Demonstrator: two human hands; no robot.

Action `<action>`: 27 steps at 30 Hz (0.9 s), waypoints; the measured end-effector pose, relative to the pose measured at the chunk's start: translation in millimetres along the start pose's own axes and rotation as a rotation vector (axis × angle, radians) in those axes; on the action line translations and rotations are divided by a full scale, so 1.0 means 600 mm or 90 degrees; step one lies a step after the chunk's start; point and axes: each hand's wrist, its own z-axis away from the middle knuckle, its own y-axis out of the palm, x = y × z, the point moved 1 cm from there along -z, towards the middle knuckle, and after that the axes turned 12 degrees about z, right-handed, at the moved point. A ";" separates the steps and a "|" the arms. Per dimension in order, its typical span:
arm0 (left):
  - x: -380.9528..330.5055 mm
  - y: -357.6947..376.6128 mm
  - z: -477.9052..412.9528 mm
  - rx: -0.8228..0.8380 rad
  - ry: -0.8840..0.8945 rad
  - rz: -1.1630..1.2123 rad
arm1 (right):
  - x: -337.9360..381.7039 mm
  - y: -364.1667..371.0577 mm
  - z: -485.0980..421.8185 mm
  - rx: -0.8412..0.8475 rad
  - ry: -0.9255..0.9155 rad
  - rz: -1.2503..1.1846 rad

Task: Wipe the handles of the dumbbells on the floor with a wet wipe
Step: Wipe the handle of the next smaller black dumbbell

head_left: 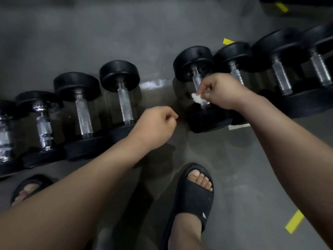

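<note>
Black round-headed dumbbells (pixel 82 112), eight counted, with knurled steel handles (pixel 124 102), lie in a row on the grey concrete floor (pixel 108 42): four toward 9 o'clock, four toward 2 o'clock, a gap between. The right hand (pixel 221 91) pinches a crumpled white wet wipe (pixel 197 99) against the first bar (pixel 196 81) at 1 o'clock. The left hand (pixel 155 127), at centre, is curled into a fist and holds nothing. Two black sandals (pixel 192 195) sit at 6 and 8 o'clock. Three yellow tape strips (pixel 294 221) mark the floor.
</note>
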 end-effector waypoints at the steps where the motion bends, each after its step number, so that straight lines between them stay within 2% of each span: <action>1: 0.005 -0.020 0.010 -0.042 0.004 -0.004 | 0.020 0.002 0.000 -0.024 -0.006 -0.034; 5: 0.042 -0.101 0.056 -0.194 0.021 -0.025 | 0.124 0.030 0.011 -0.009 -0.097 -0.176; 8: 0.077 -0.153 0.085 -0.262 -0.005 -0.054 | 0.183 0.060 0.024 0.039 -0.126 -0.230; 11: 0.107 -0.180 0.100 -0.313 -0.016 -0.070 | 0.210 0.082 0.025 0.035 -0.129 -0.275; 21: 0.166 -0.173 0.046 -0.288 -0.006 -0.104 | 0.245 0.109 -0.010 0.021 0.021 -0.432; 24: 0.171 -0.164 0.031 -0.269 -0.016 -0.126 | 0.239 0.126 -0.028 -0.017 0.045 -0.413; 27: 0.171 -0.155 0.028 -0.249 -0.031 -0.221 | 0.249 0.124 -0.045 -0.051 0.025 -0.350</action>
